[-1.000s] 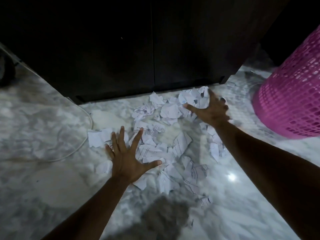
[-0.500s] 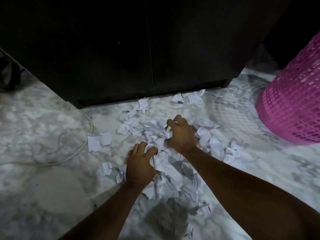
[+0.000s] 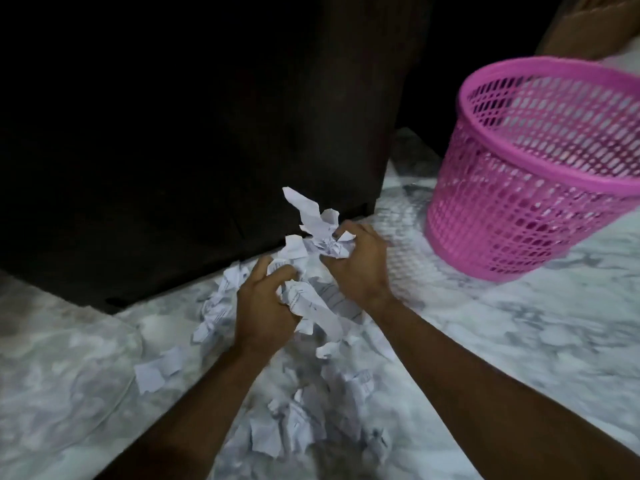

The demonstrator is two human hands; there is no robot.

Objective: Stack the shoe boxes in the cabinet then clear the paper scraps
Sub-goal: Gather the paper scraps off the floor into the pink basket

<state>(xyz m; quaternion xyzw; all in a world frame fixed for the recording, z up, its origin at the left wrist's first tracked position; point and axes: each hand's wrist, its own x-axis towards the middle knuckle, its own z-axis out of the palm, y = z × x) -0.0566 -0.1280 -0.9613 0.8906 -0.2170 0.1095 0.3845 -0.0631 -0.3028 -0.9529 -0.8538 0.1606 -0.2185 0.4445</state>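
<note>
A bunch of white paper scraps (image 3: 311, 244) with printed lines is gathered between my two hands, lifted just above the marble floor. My left hand (image 3: 265, 306) curls round the lower part of the bunch. My right hand (image 3: 360, 265) grips its upper part, with crumpled pieces sticking up past the fingers. More loose paper scraps (image 3: 298, 424) lie on the floor below my forearms, and a few (image 3: 156, 372) lie to the left. The dark cabinet (image 3: 207, 133) stands shut right behind the hands.
A pink perforated plastic basket (image 3: 540, 174) stands on the marble floor (image 3: 536, 334) to the right of my hands, its mouth open upward. A brown cardboard surface (image 3: 588, 26) shows at the top right corner.
Both hands swept the spread scraps together, curled round them and lifted a bunch off the floor. The view has swung right, bringing the pink basket fully into sight.
</note>
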